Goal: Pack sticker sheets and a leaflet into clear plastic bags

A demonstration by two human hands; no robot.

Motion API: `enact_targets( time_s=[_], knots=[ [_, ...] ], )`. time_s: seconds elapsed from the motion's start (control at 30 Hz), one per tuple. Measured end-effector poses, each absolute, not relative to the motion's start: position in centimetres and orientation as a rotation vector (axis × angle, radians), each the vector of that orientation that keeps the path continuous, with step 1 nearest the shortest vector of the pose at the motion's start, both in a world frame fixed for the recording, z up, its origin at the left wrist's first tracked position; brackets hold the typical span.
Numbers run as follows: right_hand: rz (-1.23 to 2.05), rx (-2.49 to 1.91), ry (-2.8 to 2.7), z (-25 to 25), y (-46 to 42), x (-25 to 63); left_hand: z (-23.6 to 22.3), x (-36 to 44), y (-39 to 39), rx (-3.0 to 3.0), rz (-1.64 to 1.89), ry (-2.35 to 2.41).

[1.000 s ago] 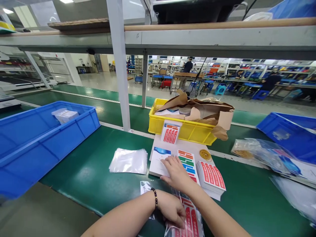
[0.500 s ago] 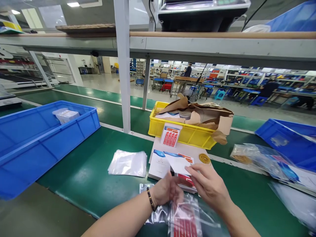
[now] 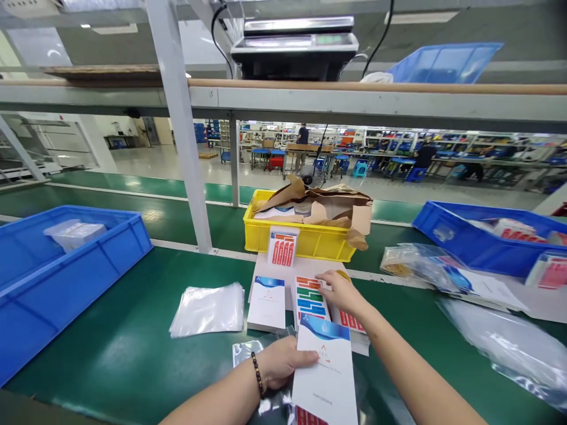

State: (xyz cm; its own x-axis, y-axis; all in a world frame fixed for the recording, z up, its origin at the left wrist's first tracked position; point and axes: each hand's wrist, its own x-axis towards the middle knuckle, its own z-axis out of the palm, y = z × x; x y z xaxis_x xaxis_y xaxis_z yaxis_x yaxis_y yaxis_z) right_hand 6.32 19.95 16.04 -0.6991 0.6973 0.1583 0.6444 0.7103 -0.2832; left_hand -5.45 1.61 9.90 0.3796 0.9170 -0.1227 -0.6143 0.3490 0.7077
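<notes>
My left hand (image 3: 281, 363) grips a white booklet (image 3: 325, 378) with a blue wave across its top, thumb on its face. Behind the booklet's lower end, part of a red-printed card (image 3: 310, 417) and clear plastic show. My right hand (image 3: 343, 293) has its fingertips on the upper right edge of a card (image 3: 310, 298) printed in orange, green and blue. A stack of white booklets (image 3: 267, 304) stands to the left, and a stack of red-printed cards (image 3: 353, 324) lies partly under my right wrist. Clear plastic bags (image 3: 208, 310) lie flat further left.
A yellow crate (image 3: 296, 237) with torn brown paper stands behind the stacks, a red-printed card pack (image 3: 282, 248) leaning on it. Blue crates stand left (image 3: 88, 277) and right (image 3: 482, 227). Plastic bags (image 3: 509, 348) lie at right. A white post (image 3: 179, 130) rises behind the work area.
The view has turned right. My left hand now holds a booklet over the bagged card near me. My right hand has let go of the white booklet and reached to the coloured card.
</notes>
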Motion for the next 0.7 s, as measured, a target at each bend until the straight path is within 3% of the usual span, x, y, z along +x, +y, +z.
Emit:
enact_targets(
  time_s=[0.4,0.7],
  knots=[
    [0.344,-1.213,-2.596,14.8,21.1,5.2,8.0,-5.1,2.3,0.489,1.019,0.795],
    [0.789,-1.1,-2.164,17.0,21.7,8.4,8.2,-5.2,2.5,0.374,1.06,0.646]
  ],
)
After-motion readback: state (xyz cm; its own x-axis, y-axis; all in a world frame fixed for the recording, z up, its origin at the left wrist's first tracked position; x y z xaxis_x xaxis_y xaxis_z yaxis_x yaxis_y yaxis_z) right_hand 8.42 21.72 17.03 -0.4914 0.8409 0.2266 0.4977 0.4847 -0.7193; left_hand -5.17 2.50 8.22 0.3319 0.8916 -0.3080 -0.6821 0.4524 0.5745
